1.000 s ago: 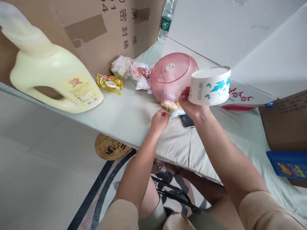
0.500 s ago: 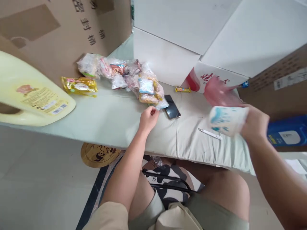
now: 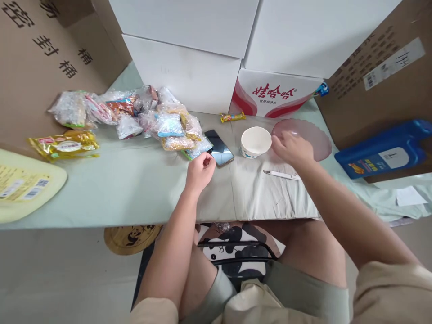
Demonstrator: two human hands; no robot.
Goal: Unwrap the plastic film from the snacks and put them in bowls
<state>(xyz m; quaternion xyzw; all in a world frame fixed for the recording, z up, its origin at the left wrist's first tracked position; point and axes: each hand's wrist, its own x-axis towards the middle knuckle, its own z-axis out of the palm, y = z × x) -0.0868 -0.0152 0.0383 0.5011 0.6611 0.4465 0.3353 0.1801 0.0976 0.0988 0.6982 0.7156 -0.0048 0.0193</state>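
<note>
A white paper bowl (image 3: 255, 142) with blue marks stands upright on the cloth-covered table. My right hand (image 3: 293, 147) reaches over the left part of a pink scalloped plate (image 3: 315, 137); its fingers are closed at the bowl's right rim. Closer to me, my left hand (image 3: 201, 171) is curled closed just in front of a black phone (image 3: 221, 150); whatever its fingers may hold is hidden. Beside it lies a pile of clear-wrapped snack packets (image 3: 170, 126). A white pen-like tool (image 3: 281, 174) rests below the bowl.
Behind stand white cartons (image 3: 182, 74) and a small yellow packet (image 3: 232, 117). At left are a golden snack packet (image 3: 64, 144), a pale yellow jug (image 3: 30, 189) and a brown box (image 3: 50, 49). A blue bottle (image 3: 381, 150) leans against another brown box (image 3: 384, 90) at right.
My right hand has moved left and brought the bowl from the air down onto the table, opening upward. The pink plate now lies flat. The view has turned right; my left hand remains closed.
</note>
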